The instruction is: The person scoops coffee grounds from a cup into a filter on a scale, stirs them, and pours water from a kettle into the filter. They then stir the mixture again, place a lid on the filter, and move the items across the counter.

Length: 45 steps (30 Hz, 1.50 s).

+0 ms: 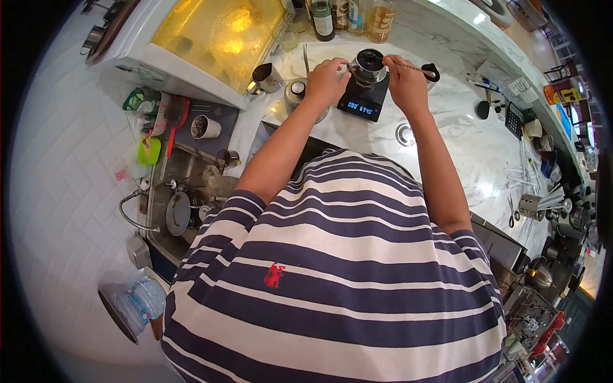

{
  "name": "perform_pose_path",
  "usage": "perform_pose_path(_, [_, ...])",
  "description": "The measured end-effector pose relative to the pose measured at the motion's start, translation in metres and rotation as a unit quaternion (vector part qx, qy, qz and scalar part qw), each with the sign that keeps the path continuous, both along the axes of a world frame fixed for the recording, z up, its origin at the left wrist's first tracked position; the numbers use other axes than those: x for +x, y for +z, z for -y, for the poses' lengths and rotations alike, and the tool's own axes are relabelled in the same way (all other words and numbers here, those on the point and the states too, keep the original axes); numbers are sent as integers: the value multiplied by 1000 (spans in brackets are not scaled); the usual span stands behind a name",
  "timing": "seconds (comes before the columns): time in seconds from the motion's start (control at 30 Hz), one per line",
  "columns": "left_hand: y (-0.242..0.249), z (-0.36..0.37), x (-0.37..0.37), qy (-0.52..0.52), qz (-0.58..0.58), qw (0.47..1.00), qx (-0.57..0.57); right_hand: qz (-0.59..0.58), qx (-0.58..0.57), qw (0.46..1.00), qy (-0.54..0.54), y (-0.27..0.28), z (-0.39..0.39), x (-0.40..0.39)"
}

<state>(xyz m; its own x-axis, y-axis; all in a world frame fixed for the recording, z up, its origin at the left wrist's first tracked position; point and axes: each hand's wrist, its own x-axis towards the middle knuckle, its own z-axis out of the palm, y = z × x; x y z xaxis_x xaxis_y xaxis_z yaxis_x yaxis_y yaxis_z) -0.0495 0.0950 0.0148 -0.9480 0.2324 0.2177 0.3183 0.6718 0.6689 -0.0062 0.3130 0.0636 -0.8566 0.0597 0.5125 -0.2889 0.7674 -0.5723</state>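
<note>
A glass vessel [369, 76] with dark contents stands on a black digital scale [359, 107] with a lit blue display. My left hand [327, 82] is closed, thumb and fingers pinched at the vessel's left side. On the other side, my right hand [407, 84] pinches a thin twisted-handled spoon [410, 66] beside the vessel's rim; its dark rounded end points right. Below my left hand sits a round metal canister [295, 93], partly hidden by my wrist. A steel pitcher [267, 77] stands further left.
Several bottles [322, 22] line the back of the marble counter [460, 127]. A round metal disc [405, 135] is set near my right forearm. To the left are a sink [167, 210] and a paper cup [204, 127]. Scissors [513, 214] and a calculator [514, 120] lie at right.
</note>
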Motion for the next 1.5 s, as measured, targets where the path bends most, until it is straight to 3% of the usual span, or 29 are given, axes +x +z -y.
perform_pose_path(0.43, [-4, -4, 14, -7, -13, 1000, -1, 25, 16, 1000, -2, 8, -4, 2])
perform_pose_path(0.63, [-5, -8, 18, 3, -24, 1000, -3, -4, 45, 998, 45, 7, 0, 7])
perform_pose_path(0.83, [-4, -9, 18, -1, -36, 999, 4, 48, 12, 999, 4, 8, -11, 1])
perform_pose_path(1.13, [-6, -13, 20, -2, -7, 998, 57, -8, 80, 994, 71, 13, -16, -8])
perform_pose_path(1.23, [-6, -13, 21, -1, -14, 998, 54, 32, 44, 997, 56, 17, -16, -4])
perform_pose_path(1.5, [-8, -14, 23, 4, -17, 998, 54, -10, 78, 994, 80, 17, -14, -19])
